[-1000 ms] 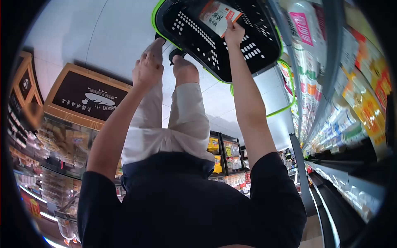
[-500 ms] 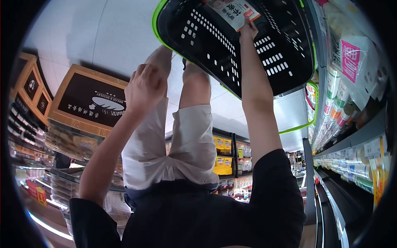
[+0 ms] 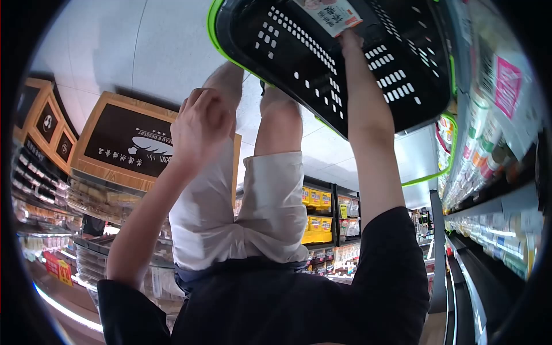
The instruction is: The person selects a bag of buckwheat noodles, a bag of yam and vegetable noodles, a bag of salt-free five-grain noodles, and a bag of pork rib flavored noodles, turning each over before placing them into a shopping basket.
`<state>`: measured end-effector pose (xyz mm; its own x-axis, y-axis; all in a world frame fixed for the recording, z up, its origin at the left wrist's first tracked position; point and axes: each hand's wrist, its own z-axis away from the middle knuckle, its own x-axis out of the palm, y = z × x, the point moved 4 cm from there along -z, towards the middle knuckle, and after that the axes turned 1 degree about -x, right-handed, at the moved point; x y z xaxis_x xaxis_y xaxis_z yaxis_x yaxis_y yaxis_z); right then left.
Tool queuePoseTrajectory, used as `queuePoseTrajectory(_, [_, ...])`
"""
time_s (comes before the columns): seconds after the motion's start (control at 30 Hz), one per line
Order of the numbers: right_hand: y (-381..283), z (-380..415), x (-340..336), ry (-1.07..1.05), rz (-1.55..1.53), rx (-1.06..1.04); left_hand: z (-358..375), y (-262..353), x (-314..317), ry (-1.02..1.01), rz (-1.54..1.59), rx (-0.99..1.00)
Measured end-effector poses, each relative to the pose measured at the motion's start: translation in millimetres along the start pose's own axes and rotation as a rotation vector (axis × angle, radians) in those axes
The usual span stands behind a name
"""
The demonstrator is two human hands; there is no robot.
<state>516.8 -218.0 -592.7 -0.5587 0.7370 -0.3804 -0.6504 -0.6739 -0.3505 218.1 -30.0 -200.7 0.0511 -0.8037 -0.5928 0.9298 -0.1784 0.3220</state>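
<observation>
A black shopping basket (image 3: 322, 86) with a bright green rim fills the top of the view, its sides pierced with rows of slots. Inside it lies a flat white packet (image 3: 330, 16) with dark printed characters and an orange edge. My right hand (image 3: 352, 43) reaches into the basket, fingers apart right at the packet's lower edge. On the other side, my left hand (image 3: 201, 123) hangs in front of my left knee, its fingers curled into a loose fist with nothing visible in them.
Refrigerated shelves (image 3: 489, 224) with packaged goods run close along the right. At left stands a wood-framed bakery display with a dark sign (image 3: 129, 135). Yellow packs (image 3: 316, 213) sit on a shelf behind my legs. A second green rim (image 3: 431, 177) shows below the basket.
My right hand has drawn back slightly from the packet, which stays in place in the basket. Basket and shelves have shifted a little to the right in view. My left hand keeps its curl.
</observation>
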Motion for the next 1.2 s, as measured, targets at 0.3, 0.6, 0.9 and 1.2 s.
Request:
queuePoseTrajectory(0.3, [-108.8, 307.9, -7.3, -0.114, 0.643, -0.567, 45.9, -21.2, 21.6, 0.027, -0.062, -0.063])
queuePoseTrajectory(0.6, [-186.1, 503.1, -52.1, -0.805, 0.513, -0.497, 147.4, 86.8, -48.6, -0.128, 0.459, 0.279])
queuePoseTrajectory(0.9, [-247.7, 622.7, -138.9, -0.764, 0.572, -0.665, 167.0, -16.9, -120.8, 0.070, 0.872, 0.057])
queuePoseTrajectory(1.2, [-469.1, 919.0, -300.1, -0.516, 0.108, -1.420, 247.5, -210.3, -134.0, -0.062, 1.241, -0.450])
